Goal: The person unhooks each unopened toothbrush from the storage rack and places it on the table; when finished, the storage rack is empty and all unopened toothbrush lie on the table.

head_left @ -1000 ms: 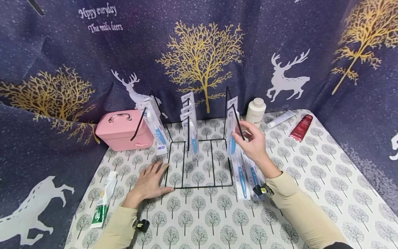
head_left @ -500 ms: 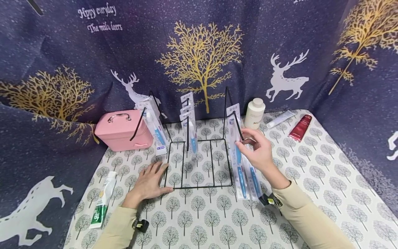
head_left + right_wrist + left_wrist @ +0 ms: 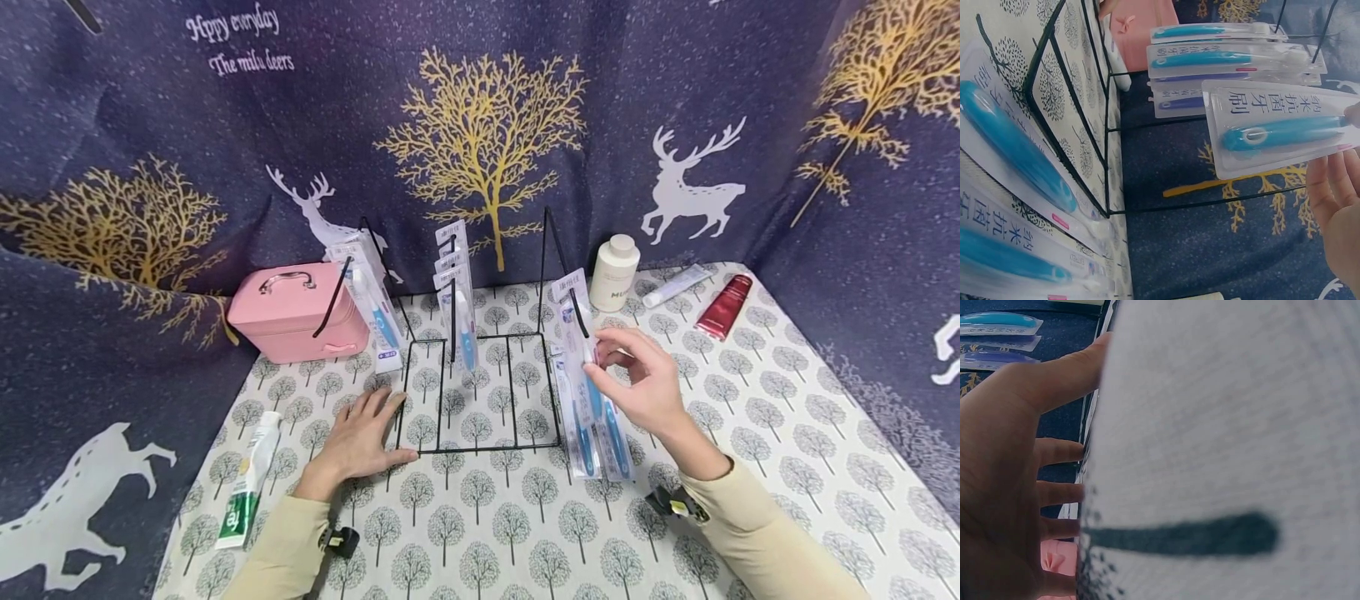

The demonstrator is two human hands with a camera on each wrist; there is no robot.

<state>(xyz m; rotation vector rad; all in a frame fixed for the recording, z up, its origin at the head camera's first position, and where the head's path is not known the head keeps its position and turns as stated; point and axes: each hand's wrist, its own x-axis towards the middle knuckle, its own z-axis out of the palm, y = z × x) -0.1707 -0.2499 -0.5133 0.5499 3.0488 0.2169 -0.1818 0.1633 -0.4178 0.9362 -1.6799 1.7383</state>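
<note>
My right hand pinches a toothbrush in a clear blister pack by its side edge. Its card top overlaps the tip of the right prong of a black wire rack. Below it, two more packed toothbrushes lie on the cloth at the rack's right side, partly covered by the held pack in the head view. My left hand rests on the table with fingers spread, fingertips and thumb at the rack's left front corner. Several packed toothbrushes hang on the middle prong, and others on the left prong.
A pink case stands behind left, and a green-and-white toothpaste tube lies at left. On the back right are a white bottle, a pale tube and a red tube. A dark printed curtain closes off the back.
My right hand has moved toward me and to the right, sliding the packed toothbrush from farther back on the right prong to its tip. The left hand has stayed in place.
</note>
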